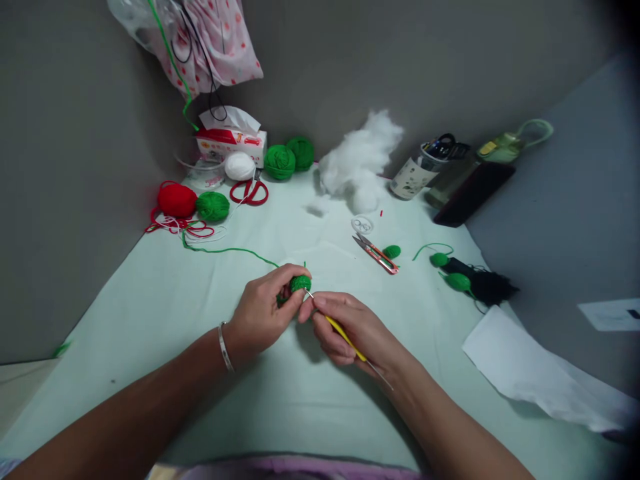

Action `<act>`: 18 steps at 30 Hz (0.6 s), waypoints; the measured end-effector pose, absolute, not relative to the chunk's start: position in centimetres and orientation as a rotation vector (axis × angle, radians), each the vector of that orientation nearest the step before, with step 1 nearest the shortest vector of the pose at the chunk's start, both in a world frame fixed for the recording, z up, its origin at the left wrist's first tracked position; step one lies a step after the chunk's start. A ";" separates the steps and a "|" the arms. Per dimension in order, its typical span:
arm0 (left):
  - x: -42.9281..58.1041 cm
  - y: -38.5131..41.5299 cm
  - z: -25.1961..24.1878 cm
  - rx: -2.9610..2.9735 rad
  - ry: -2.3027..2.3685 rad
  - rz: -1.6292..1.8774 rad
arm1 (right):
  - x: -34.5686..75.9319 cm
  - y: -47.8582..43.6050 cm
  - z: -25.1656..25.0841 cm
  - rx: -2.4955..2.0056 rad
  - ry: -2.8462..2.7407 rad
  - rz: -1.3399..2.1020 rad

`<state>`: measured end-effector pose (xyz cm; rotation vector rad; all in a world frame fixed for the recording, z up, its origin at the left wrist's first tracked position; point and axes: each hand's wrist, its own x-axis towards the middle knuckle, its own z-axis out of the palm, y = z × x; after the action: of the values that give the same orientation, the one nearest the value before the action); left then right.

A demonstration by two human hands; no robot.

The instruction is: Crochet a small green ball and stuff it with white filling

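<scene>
My left hand [263,307], with a silver bracelet at its wrist, pinches a small green crocheted piece [301,284] near the middle of the table. A yellow-handled crochet hook [345,338] is gripped in my right hand [350,327], its metal tip touching the near right side of the green piece. Green yarn [235,250] runs from my left hand back to the left, toward a green yarn ball [213,207]. Part of the green piece is hidden behind my left fingers.
Red-handled scissors [249,193], a red yarn ball [177,200] and a tissue box [235,143] lie back left. White stuffing [363,160] stands at the back. Orange snips [376,254], small green pieces [457,282] and white cloth [540,373] are on the right.
</scene>
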<state>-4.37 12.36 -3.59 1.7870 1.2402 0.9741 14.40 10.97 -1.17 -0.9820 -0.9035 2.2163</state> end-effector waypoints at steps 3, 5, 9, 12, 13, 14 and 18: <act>-4.4 12.5 -3.7 1.786 1.262 0.961 | 14.3 11.1 -1.2 -0.976 -0.858 2.220; -4.5 12.5 -3.7 1.790 1.259 0.956 | 14.3 11.1 -1.2 -0.986 -0.844 2.218; -4.5 12.6 -3.9 1.801 1.236 0.949 | 14.3 11.3 -0.9 -1.009 -0.824 2.203; -4.3 12.5 -3.9 1.797 1.226 0.941 | 14.4 11.4 -0.5 -1.029 -0.815 2.198; -4.3 12.6 -4.0 1.793 1.222 0.935 | 14.4 11.4 -0.4 -1.038 -0.812 2.198; -4.2 12.6 -4.0 1.790 1.217 0.927 | 14.5 11.4 -0.4 -1.046 -0.811 2.197; -4.1 12.7 -4.1 1.770 1.191 0.882 | 14.4 11.2 -0.3 -1.116 -0.902 2.117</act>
<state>-4.06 12.67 -4.14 1.7702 1.1914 0.8816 14.42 11.17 -0.32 -1.1156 -0.9019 2.1174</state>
